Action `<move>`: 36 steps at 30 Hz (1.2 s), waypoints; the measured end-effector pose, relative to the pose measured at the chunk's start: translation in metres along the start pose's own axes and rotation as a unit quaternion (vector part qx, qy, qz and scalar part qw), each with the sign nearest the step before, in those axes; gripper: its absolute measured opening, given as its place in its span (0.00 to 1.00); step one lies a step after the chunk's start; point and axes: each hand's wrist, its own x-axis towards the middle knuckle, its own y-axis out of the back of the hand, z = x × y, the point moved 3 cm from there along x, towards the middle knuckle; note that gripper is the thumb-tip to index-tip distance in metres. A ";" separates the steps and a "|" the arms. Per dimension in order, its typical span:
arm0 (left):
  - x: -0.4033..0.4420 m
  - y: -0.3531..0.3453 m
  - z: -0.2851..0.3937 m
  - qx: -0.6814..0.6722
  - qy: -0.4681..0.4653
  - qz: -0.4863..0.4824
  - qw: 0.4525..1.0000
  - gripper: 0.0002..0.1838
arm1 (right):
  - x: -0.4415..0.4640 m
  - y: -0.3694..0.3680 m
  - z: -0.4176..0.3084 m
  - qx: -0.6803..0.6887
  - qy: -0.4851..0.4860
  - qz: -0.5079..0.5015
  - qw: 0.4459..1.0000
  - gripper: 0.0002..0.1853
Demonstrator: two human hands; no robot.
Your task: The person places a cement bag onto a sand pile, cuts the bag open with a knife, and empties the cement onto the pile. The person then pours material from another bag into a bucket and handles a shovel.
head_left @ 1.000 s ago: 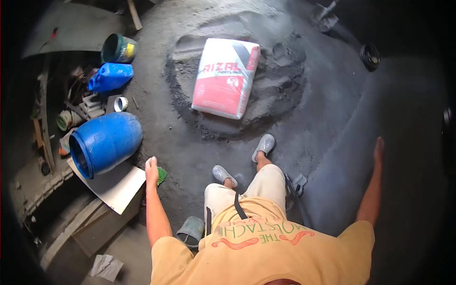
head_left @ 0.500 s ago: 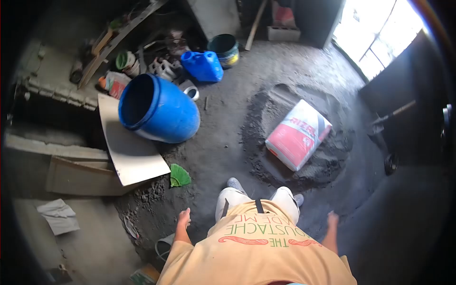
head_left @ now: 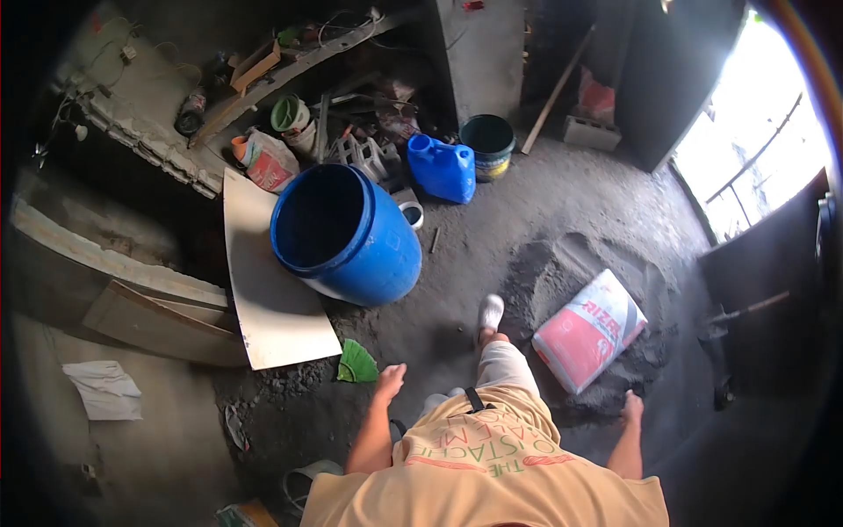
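Observation:
My left hand [head_left: 391, 383] hangs to the left of my body with its fingers curled in and nothing visible in them. Close to it on the floor is a green fan-shaped piece, like a broom head [head_left: 356, 362]. My right hand [head_left: 632, 407] is low on the other side, fingers folded, apart from everything. A red and white cement bag [head_left: 590, 332] lies just beyond it, on a ring-shaped heap of grey sand [head_left: 562, 255]. Neither hand touches the bag.
A blue drum [head_left: 382, 255] leans over a pale board [head_left: 290, 329] ahead left. Behind it stand a blue jerrycan [head_left: 443, 171], a dark bucket [head_left: 488, 147] and hollow blocks [head_left: 367, 158]. A shovel [head_left: 746, 310] is at the right, by a bright doorway [head_left: 755, 132].
I have stepped forward, one foot now ahead beside the sand. The drum and bag sit lower and further right in view. My left hand has swung forward; both hands stay free.

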 end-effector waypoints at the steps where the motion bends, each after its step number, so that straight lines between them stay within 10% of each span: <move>1: 0.016 -0.011 0.013 0.023 -0.029 -0.005 0.999 0.22 | -0.001 -0.009 -0.053 -0.026 -0.029 0.009 0.999 0.18; 8: 0.128 -0.006 0.090 0.150 -0.042 0.048 0.987 0.23 | 0.213 -0.194 -0.184 -0.118 0.240 -0.035 0.963 0.26; 10: 0.133 0.020 0.102 0.155 0.055 0.101 0.981 0.22 | 0.172 -0.263 -0.251 -0.089 -0.054 -0.171 0.980 0.25; 12: 0.098 0.043 0.185 0.144 0.061 0.135 0.978 0.21 | 0.139 -0.325 -0.320 -0.155 -0.065 -0.196 0.966 0.24; 14: 0.122 0.077 0.194 0.092 -0.051 0.220 0.970 0.17 | 0.207 -0.398 -0.329 -0.228 0.063 -0.160 0.958 0.23; 16: 0.118 0.101 0.241 0.473 -0.283 0.258 0.794 0.15 | 0.130 -0.416 -0.480 -0.219 0.152 -0.249 0.931 0.27; 18: 0.108 0.106 0.305 -0.091 -0.100 0.324 0.936 0.15 | 0.230 -0.475 -0.489 -0.240 0.256 -0.242 0.905 0.27; 24: 0.169 0.123 0.453 0.131 -0.116 0.360 0.916 0.24 | 0.248 -0.459 -0.642 -0.080 0.228 -0.192 0.951 0.23; 30: 0.290 0.121 0.603 0.042 -0.242 0.275 0.930 0.17 | 0.267 -0.402 -0.565 -0.158 0.185 -0.139 0.960 0.31; 32: 0.337 0.121 0.651 0.036 -0.279 0.249 0.927 0.16 | 0.205 -0.381 -0.537 -0.134 0.037 -0.037 0.990 0.27; 36: 0.432 0.123 0.741 0.038 -0.328 0.196 0.923 0.15 | 0.141 -0.372 -0.479 -0.374 -0.045 -0.134 0.917 0.31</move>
